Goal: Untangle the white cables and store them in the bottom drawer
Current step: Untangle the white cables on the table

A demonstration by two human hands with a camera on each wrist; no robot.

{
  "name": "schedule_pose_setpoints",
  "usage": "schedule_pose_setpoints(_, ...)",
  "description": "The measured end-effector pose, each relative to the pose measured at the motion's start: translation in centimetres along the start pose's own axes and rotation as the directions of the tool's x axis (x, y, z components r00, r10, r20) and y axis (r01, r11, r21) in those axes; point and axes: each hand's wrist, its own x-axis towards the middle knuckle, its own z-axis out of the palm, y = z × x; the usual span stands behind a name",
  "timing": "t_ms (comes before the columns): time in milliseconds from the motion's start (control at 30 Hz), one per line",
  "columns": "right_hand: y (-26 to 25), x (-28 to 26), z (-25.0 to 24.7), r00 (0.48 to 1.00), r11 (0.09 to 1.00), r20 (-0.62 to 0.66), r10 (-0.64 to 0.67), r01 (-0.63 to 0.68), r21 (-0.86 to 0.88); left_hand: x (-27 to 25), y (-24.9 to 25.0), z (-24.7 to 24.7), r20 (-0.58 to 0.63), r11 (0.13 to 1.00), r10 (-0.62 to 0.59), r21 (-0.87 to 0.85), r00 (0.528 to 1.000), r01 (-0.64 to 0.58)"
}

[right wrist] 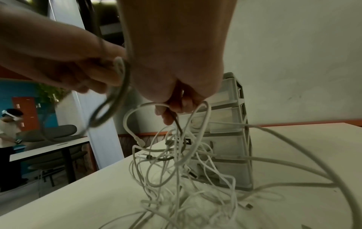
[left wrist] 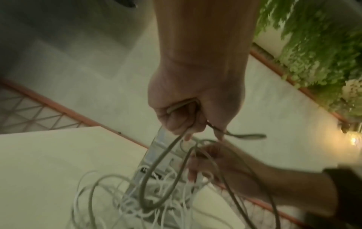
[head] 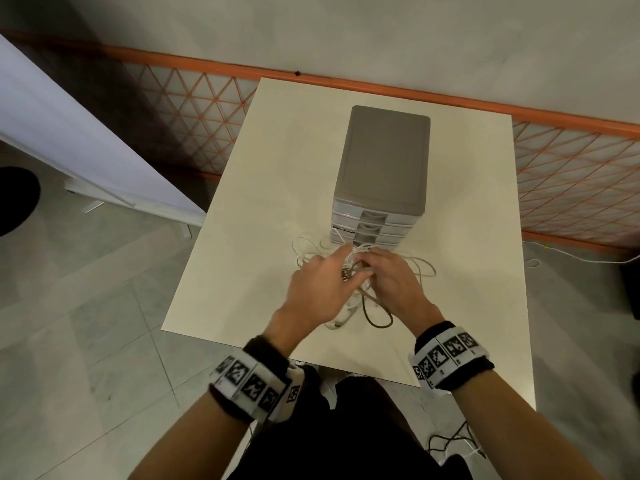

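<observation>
I see both hands close together over the table point(head: 242, 188), just in front of the drawer box point(head: 382, 161). The left hand point(head: 318, 289) has its fingers curled round a thick grey cable point(left wrist: 156, 175). From the left wrist I can see that cable run through the fist and hang down in a long loop. The right hand point(head: 391, 282) also has curled fingers, and they pinch some of the white cables point(right wrist: 176, 162) from above. Thin white strands hang from those fingers down to the table.

The white cables are one big messy knot. It lies on the table near the middle of the near half, right against the front of the drawer box. Some loops spread out to the left and right of the hands, and a few reach toward the near edge of the table. A darker cable loop point(head: 377, 317) lies in the pile near that edge too.

The drawer box is grey and stands upright in the middle of the table, toward the far edge. The bottom drawer point(right wrist: 225, 172) is behind the knot, and I cannot tell if it is open or closed.

Each wrist wears a black band with black-and-white square marks point(head: 446, 355).
</observation>
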Motion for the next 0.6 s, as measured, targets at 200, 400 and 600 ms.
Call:
schedule_pose_setpoints(200,0.0,-0.1,1.3,0.996,0.995,-0.085,0.039,-0.031,0.095,1.3,-0.7,2.8,-0.065,0.962,-0.072,-0.266,0.995,0.052)
schedule_pose_setpoints(400,0.5,-0.5,0.9,0.994,0.998,-0.107,-0.015,0.020,0.052,-0.3,-1.9,-1.1,-0.186,0.803,0.066,-0.573,0.980,-0.163)
schedule_pose_setpoints(600,0.6,0.7,1.2,0.997,0.998,-0.081,0.011,-0.017,-0.065,-3.0,-1.7,-4.4,-0.259,0.735,0.058,-0.643,0.964,-0.217)
